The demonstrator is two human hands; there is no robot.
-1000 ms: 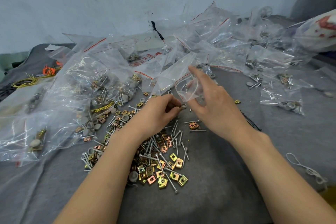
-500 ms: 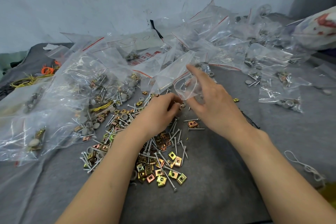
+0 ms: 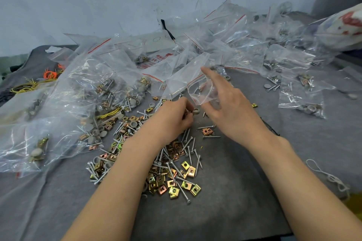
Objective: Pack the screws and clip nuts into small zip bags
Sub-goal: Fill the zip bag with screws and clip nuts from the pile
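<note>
- My left hand (image 3: 172, 117) and left forearm (image 3: 121, 178) are bare, the skin uncovered right down to the picture's bottom edge.
- My right hand (image 3: 229, 107) and right forearm (image 3: 293, 172) are equally bare, the wrist bone a small bump.
- My fingers (image 3: 213, 78) are slender; the nails are too small to judge.

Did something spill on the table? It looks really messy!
Yes. Screws and clip nuts lie loose in a jumbled heap on the grey cloth, not bagged yet. One yellow clip nut sits alone, off to the right.
</note>
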